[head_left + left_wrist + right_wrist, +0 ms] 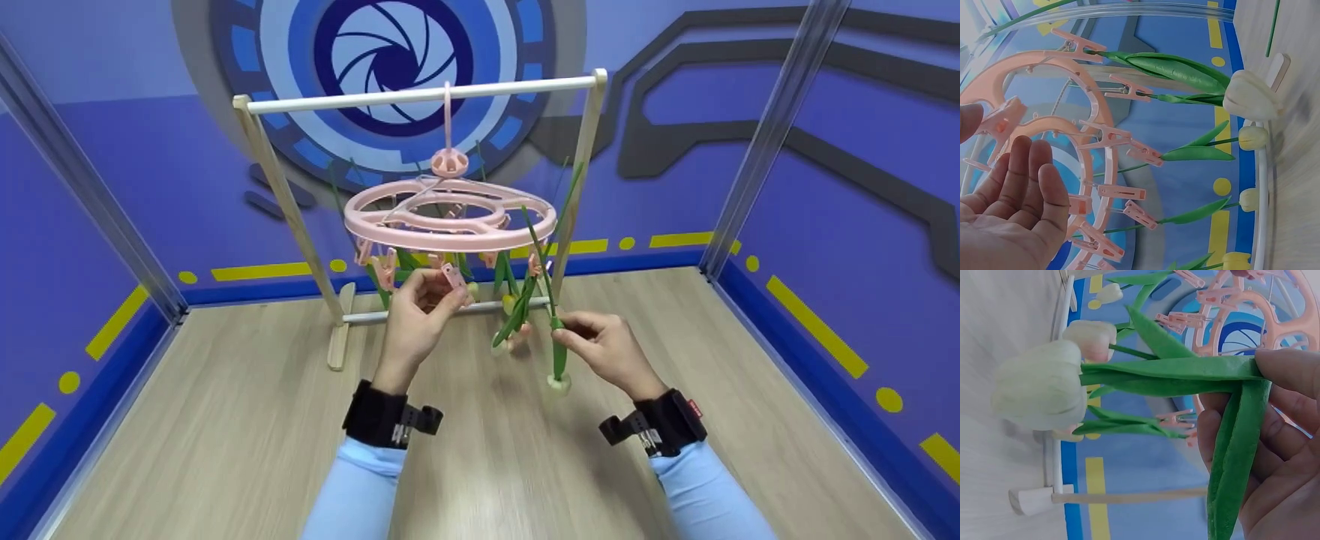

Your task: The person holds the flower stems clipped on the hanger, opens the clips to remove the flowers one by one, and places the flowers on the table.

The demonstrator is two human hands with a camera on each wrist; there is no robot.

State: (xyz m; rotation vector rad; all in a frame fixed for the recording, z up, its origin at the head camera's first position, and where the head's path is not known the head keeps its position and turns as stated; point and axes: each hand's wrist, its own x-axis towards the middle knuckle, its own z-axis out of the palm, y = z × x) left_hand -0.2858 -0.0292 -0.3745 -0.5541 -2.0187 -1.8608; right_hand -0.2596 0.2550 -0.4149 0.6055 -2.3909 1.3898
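My left hand (pixel 420 315) pinches a pink clothespin (pixel 454 279) below the front rim of a round pink drying hanger (pixel 450 244). In the left wrist view, that clothespin (pixel 1004 121) sits by the thumb, while the other fingers curl loosely. To the right, my right hand (pixel 606 346) holds an artificial white tulip by its green stem and leaves, bloom (pixel 559 384) downward. The right wrist view shows its white bloom (pixel 1041 385) and a folded leaf (pixel 1235 455) close up. Other tulips (pixel 1252 101) hang bloom-down from the hanger's clothespins.
The hanger's hook (pixel 448 112) hangs over the white bar (pixel 345 100) of a wooden-sided stand (pixel 289 195). A white lower bar (pixel 367 318) and wooden foot (pixel 341 330) are near the wood-grain tabletop (pixel 247 435). Blue patterned panels (pixel 847 187) enclose the table.
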